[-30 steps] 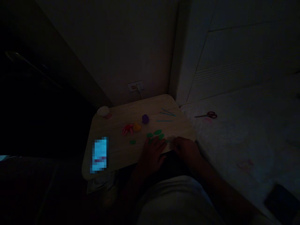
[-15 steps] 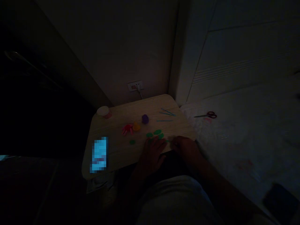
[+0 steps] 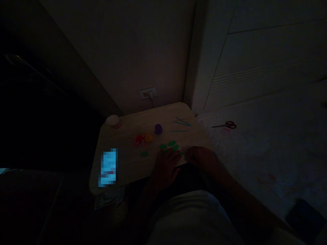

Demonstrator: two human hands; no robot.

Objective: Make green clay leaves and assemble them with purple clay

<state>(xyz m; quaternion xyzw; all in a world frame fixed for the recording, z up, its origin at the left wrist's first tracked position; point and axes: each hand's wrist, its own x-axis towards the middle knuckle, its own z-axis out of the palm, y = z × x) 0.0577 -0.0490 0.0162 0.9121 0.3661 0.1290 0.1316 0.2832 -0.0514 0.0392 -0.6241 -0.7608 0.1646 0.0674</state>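
Note:
My left hand (image 3: 166, 166) lies flat at the table's near edge, fingers stretched out over the lower green pieces and partly hiding them. Several flat, leaf-like green pieces (image 3: 172, 143) sit just beyond its fingertips. A lone green piece (image 3: 144, 154) rests to the left. Close by on the right, my right hand (image 3: 201, 157) is closed with its fingers pinched low over the table; what they hold is too dark to make out. A small green bit (image 3: 181, 153) shows between the two hands.
On the wooden table (image 3: 133, 166) are a purple lump (image 3: 158, 129), an orange lump (image 3: 148, 137), a red-pink piece (image 3: 139, 140), thin blue sticks (image 3: 179, 131), a tub (image 3: 113, 121) and a lit, blurred screen (image 3: 108, 168). Scissors (image 3: 224, 125) lie on the white surface at right.
My right hand has shifted very slightly to the left, its fingers still pinched. My left hand and the pieces on the table stay where they were.

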